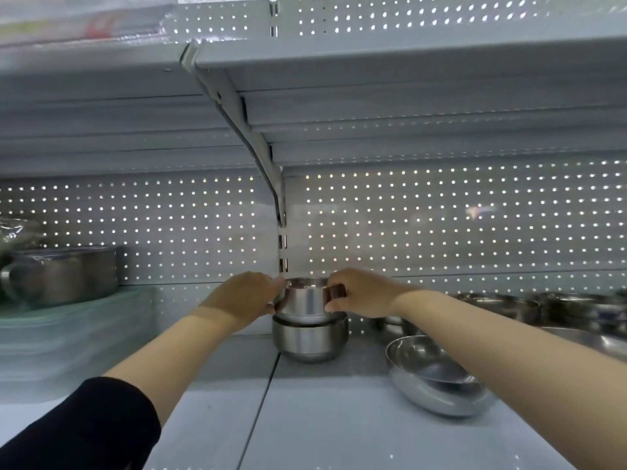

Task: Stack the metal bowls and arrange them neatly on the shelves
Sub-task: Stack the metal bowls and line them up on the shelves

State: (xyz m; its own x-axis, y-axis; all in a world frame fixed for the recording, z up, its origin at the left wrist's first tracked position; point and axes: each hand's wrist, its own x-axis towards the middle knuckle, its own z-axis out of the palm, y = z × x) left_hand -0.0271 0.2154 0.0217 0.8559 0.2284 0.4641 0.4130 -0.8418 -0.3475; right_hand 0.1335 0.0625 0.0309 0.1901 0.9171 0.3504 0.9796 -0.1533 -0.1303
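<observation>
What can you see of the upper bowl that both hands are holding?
The upper bowl is a shiny steel bowl with straight sides and an open top, upright. Its base sits in the mouth of a rounder lower bowl at the back of the shelf, near the perforated back panel. The left hand grips its left side and the right hand its right side, fingers curled over the rim. Its inside is hard to make out.

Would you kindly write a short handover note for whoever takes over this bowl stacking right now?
Left hand and right hand both grip the small straight-sided steel bowl, nested into the rounded steel bowl at the back of the white shelf.
Done: one stack of two begun.
Left: the wide shallow steel bowl, which lies tilted on the right, and the steel bowls further right are unstacked. Release, then stack and align them.
</observation>
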